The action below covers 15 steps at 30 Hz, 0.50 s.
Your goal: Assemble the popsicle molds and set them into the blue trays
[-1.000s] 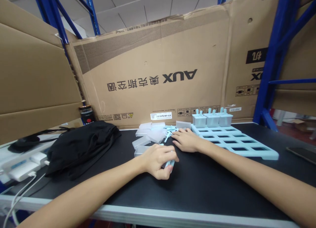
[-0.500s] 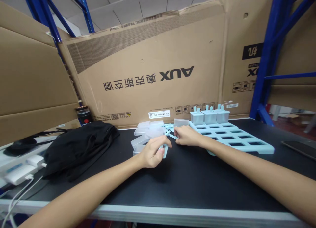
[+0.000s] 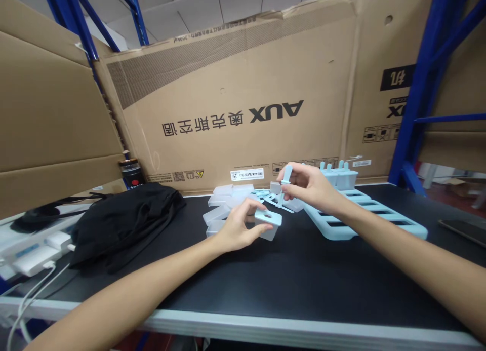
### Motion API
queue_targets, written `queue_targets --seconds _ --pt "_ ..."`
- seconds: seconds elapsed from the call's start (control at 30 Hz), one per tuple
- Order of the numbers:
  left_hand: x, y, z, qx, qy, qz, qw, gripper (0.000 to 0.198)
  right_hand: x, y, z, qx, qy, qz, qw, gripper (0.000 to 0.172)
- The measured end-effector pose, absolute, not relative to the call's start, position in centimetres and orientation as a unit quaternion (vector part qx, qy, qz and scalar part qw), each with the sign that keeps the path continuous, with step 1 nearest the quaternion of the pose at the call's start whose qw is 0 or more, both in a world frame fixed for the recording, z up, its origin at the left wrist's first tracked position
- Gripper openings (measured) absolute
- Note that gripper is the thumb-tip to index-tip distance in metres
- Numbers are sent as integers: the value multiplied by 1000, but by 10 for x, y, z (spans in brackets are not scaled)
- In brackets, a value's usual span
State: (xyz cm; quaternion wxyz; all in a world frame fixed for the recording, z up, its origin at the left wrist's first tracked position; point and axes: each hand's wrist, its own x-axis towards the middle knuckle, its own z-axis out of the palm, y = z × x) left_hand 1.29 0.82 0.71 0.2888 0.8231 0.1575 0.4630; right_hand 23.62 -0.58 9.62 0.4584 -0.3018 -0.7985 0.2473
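My left hand (image 3: 241, 225) grips a small translucent mold (image 3: 268, 232) with a light blue lid that has a hole in its top. Just above and to the right, my right hand (image 3: 309, 186) pinches a light blue stick (image 3: 286, 176), held upright with its lower end over the pile behind the mold. Stick and lid are apart. Behind my hands lie several loose blue sticks (image 3: 261, 193) and, to the left, several clear molds (image 3: 215, 214). A light blue rack (image 3: 337, 232) stands at the right, with several lidded molds (image 3: 347, 179) with sticks at its back.
A black cloth bag (image 3: 125, 224) lies at the left, by a dark jar (image 3: 131, 173) and a white power strip (image 3: 36, 255) with cables. Cardboard (image 3: 228, 87) walls off the back. A dark phone (image 3: 463, 232) rests at the far right, near a blue post (image 3: 421, 98).
My right hand has risen from the pile with a stick in its fingers. My left hand has turned, so the lidded mold now shows upright. The view has shifted slightly.
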Motion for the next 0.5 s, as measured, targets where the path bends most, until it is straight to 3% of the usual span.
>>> queue_targets --seconds 0.2,0.5 --pt "13 8 7 824 191 475 243 31 225 -8 83 -266 -839 263 396 16" --pt "15 5 9 816 204 486 236 35 227 -5 79 -283 -843 178 420 17"
